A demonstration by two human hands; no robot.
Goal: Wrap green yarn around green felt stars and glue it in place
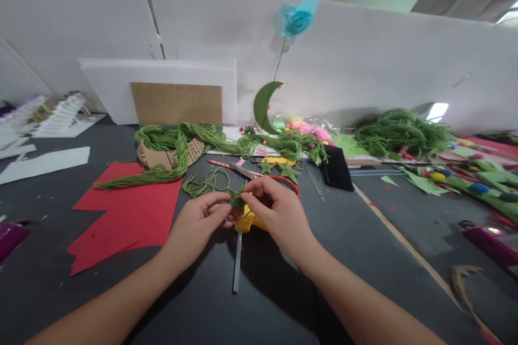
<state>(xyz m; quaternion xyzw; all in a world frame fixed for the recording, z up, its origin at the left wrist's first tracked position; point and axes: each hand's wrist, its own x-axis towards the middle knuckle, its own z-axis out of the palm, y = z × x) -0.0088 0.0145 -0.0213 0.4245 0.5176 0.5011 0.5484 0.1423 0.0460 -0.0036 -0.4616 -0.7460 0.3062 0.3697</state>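
Note:
My left hand (204, 219) is closed, its fingertips pinching a small bundle of green yarn (237, 200). The right hand (278, 211) pinches the same bundle from the other side; its exact shape is hidden by the fingers. A loose loop of yarn (206, 182) trails from it over the dark table. Below the hands lies a yellow glue gun (247, 221), partly covered, with a clear glue stick (237, 267) poking out toward me. Just beyond are orange-handled scissors (246, 171) and two green yarn-covered stars (288, 172).
Red paper sheets (129, 218) lie at left, partly under green yarn hanks (162, 177). A black phone (339, 168) rests right of the stars. Behind stand a green crescent (263, 108) and a blue flower (298, 20). A yarn heap (400, 132) sits back right.

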